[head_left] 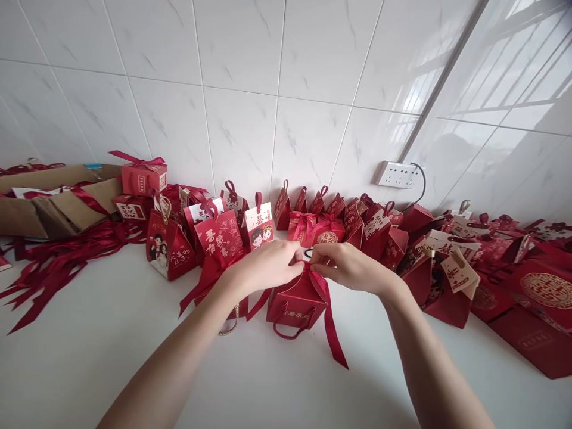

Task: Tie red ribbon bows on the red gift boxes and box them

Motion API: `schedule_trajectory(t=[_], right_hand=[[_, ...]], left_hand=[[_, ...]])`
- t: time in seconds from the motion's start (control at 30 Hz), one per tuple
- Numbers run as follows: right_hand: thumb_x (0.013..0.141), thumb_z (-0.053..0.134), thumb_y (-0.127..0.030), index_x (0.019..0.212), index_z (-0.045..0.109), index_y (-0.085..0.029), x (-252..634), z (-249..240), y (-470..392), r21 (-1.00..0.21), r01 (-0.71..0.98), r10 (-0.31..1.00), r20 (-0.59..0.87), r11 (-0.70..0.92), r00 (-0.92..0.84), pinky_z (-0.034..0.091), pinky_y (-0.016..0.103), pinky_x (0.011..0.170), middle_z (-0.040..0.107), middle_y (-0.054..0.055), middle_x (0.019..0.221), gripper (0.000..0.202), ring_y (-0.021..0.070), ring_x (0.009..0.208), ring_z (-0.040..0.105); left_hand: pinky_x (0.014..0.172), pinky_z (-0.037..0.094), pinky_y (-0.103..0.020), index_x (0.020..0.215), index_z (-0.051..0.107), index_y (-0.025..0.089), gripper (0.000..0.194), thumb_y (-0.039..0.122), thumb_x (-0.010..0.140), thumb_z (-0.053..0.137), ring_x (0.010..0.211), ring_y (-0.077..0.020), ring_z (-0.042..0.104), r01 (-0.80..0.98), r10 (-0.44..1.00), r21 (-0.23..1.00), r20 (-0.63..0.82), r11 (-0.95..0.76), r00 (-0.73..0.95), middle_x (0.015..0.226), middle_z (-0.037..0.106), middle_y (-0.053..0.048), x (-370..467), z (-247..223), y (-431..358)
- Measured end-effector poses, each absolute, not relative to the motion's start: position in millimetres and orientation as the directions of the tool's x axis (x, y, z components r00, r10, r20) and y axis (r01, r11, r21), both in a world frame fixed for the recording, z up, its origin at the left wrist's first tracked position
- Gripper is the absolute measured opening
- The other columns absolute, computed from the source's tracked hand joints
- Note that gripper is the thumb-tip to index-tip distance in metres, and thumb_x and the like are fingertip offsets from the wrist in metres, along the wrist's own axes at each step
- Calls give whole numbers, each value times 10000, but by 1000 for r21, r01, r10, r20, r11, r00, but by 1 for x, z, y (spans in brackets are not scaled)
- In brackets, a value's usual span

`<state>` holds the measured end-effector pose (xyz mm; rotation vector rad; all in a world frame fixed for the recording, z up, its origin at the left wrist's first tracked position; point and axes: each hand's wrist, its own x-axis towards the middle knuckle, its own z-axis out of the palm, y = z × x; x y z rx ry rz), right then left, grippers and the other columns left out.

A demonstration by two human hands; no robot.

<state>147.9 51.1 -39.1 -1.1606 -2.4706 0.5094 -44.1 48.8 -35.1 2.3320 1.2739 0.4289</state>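
Observation:
A red gift box (295, 306) with gold lettering and a twisted rope handle stands on the white table, below both hands. Dark red ribbon (334, 333) runs over its top, with one tail hanging down the right side. At the top of the box, my left hand (281, 262) has its fingers closed on the ribbon. Just to the right, my right hand (342, 264) pinches the ribbon too. A small gap separates the two hands. The knot area is partly hidden by the fingers.
Many red boxes (172, 247) line the wall, extending right to a large red box (527, 333). Loose ribbons (67, 256) lie at left beside an open cardboard box (58, 208). A power strip (400, 175) hangs on the tiled wall.

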Motion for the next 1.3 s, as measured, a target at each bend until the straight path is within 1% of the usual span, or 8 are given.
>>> schedule_trajectory(t=[0.17,0.33,0.5,0.7,0.93,1.07,1.17,1.3], right_hand=[[825,492,-98,667,511,-179,150,-40,52,-425,651,763,183,630,-620,361,238,548,545,-16,633,178,101,556,440],[847,487,-125,739,573,-175,150,-41,52,-452,646,766,150,616,-625,384,242,563,594,5,688,147,115,593,489],[864,464,-130,794,579,-174,148,-41,52,-438,696,802,112,570,-586,393,258,584,617,18,738,142,128,625,509],[851,453,-104,774,564,-176,147,-41,53,-394,719,805,106,573,-584,391,262,590,618,18,732,153,131,621,513],[841,457,-106,808,602,-169,149,-42,55,-373,750,825,86,546,-558,422,278,632,656,49,785,161,162,687,578],[802,553,-183,820,584,-180,144,-45,53,-362,730,803,101,580,-588,424,280,628,640,40,806,36,166,703,574],[813,588,-304,737,555,-182,141,-47,53,-309,747,799,81,588,-596,392,279,582,607,28,731,148,156,639,535],[863,500,-227,679,518,-184,144,-45,54,-365,768,834,46,526,-550,372,266,540,593,22,673,190,137,584,507]], left_hand=[[457,294,-256,707,477,218,77,258,765,446,514,-131,475,756,859,440,72,-484,508,694,577,2,-45,-40,51],[439,248,-270,703,466,215,46,242,739,467,475,-131,440,803,895,404,113,-439,432,627,525,3,-45,-43,55],[458,292,-253,758,465,217,6,219,754,463,457,-105,403,718,877,522,142,-460,459,642,512,24,-43,-41,55],[477,308,-252,861,494,225,99,258,776,455,498,-118,432,607,873,674,122,-422,472,679,528,25,-44,-44,58],[570,340,-255,820,524,197,67,201,772,478,601,-114,459,368,816,836,151,-406,558,709,514,23,-54,-37,64],[614,378,-257,836,566,192,100,276,806,520,670,-120,506,281,814,863,222,-421,536,744,559,17,-51,-32,59],[662,416,-269,832,602,181,117,270,809,529,719,-129,548,247,796,855,269,-457,542,775,599,0,-47,-29,55],[687,448,-270,805,582,165,89,247,799,547,751,-133,581,124,807,891,327,-436,492,786,627,-20,-46,-26,54]])
